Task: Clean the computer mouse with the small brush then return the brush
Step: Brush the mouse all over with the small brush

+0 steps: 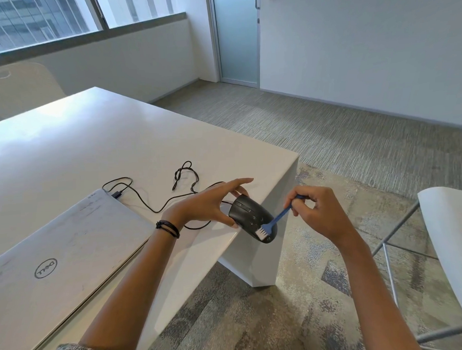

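Note:
My left hand [207, 205] grips a black computer mouse [249, 216] by its sides and holds it tilted over the near right corner of the white table [91, 144]. My right hand [316, 210] pinches the blue handle of a small brush [275, 219]. The brush's white bristles rest on the lower end of the mouse. The mouse's black cable [157, 202] trails back across the table in loops.
A closed silver laptop [56, 259] lies on the table at the left, with the cable plugged into its far corner. A white chair [450, 247] with metal legs stands to the right. Carpeted floor lies beyond the table's edge.

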Tool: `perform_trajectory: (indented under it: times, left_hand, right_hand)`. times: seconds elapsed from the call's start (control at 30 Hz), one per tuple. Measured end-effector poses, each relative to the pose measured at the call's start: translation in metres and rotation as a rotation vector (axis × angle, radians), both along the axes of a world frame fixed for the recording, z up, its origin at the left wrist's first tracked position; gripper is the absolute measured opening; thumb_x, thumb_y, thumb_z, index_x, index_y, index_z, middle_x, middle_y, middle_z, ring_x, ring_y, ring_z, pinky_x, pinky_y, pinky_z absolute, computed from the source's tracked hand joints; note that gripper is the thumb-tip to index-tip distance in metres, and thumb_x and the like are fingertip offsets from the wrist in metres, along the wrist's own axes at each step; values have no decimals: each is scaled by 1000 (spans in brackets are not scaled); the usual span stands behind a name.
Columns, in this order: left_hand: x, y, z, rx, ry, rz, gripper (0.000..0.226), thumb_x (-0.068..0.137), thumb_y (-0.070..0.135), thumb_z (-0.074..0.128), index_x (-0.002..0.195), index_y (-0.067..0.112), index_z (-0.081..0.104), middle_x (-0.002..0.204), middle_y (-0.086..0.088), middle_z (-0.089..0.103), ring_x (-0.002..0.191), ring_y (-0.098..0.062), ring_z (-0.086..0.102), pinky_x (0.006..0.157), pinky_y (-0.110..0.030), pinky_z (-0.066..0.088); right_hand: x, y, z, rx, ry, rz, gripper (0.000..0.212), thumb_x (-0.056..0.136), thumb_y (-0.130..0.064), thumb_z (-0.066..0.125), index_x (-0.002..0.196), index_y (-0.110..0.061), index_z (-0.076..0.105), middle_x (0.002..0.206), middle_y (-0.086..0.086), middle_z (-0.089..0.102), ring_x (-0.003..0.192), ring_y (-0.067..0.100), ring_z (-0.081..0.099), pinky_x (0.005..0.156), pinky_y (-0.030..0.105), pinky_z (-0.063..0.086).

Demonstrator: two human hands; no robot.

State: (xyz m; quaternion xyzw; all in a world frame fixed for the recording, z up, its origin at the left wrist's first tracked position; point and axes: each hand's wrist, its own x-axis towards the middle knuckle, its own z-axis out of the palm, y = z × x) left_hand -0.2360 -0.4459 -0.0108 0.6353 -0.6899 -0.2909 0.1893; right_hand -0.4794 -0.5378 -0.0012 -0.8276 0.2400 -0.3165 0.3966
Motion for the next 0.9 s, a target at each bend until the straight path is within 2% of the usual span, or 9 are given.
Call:
perform_trajectory:
  times: [0.07,0.13,0.2,0.33,0.47,0.63,0.7,0.77,0.9]
  left_hand:
    - [0,0,0,-7,-2,-1,96,70,19,80,144,27,20,118,19,49,111,14,40,96,-2,24]
    - [0,0,1,-13,-3,-3,96,69,20,81,144,28,20,118,16,50,112,12,42,96,-4,26]
    - [0,0,1,-15,-4,-4,96,69,20,81,144,28,20,117,19,50,112,12,42,96,-4,26]
    - [-1,0,1,-6,-7,-4,96,70,19,80,144,27,19,116,22,48,110,16,40,96,-1,24]
    - [-1,1,1,-8,-1,-1,95,70,19,80,144,25,20,117,17,49,109,17,40,95,-1,24]
    - [-1,0,1,1,2,2,96,70,19,80,144,25,20,117,17,49,110,15,40,95,-1,24]
    - [-1,0,1,3,5,3,96,70,19,80,144,26,20,118,17,49,111,15,40,95,-1,24]
    - [-1,1,1,1,5,3,96,70,20,80,144,26,20,118,16,50,110,15,40,96,-2,25]
    - [-1,0,1,4,8,2,95,70,18,80,144,24,20,118,14,49,112,14,40,96,-2,24]
  right_hand:
    - [0,1,1,7,-30,-2,26,83,-1,53,70,-17,69,57,-1,62,57,7,54,52,14,40]
    - [1,1,1,-16,-32,-5,22,85,2,54,78,-12,71,64,0,66,64,6,59,59,8,42]
    - [1,1,0,-18,-9,-1,24,84,1,54,75,-15,70,60,-6,64,63,7,59,61,9,43]
    - [1,0,0,-3,24,19,26,77,-9,48,63,-25,64,55,-11,59,56,8,51,55,18,41]
    - [0,0,0,-59,-19,2,24,86,2,54,80,-15,71,66,-4,67,67,10,62,63,11,46]
    - [-1,-2,-2,-67,39,42,29,82,4,50,71,-15,69,56,-15,59,60,12,55,57,16,43]
    - [-2,-1,-2,-79,2,30,28,84,4,51,76,-13,71,59,-14,61,63,9,58,58,11,43]
    - [-1,-1,-2,-108,-22,16,25,86,3,52,83,-11,72,67,-7,66,70,10,61,63,11,45]
    - [-1,-2,-4,-60,11,22,27,82,-2,48,71,-13,70,54,-11,59,57,7,53,52,11,38]
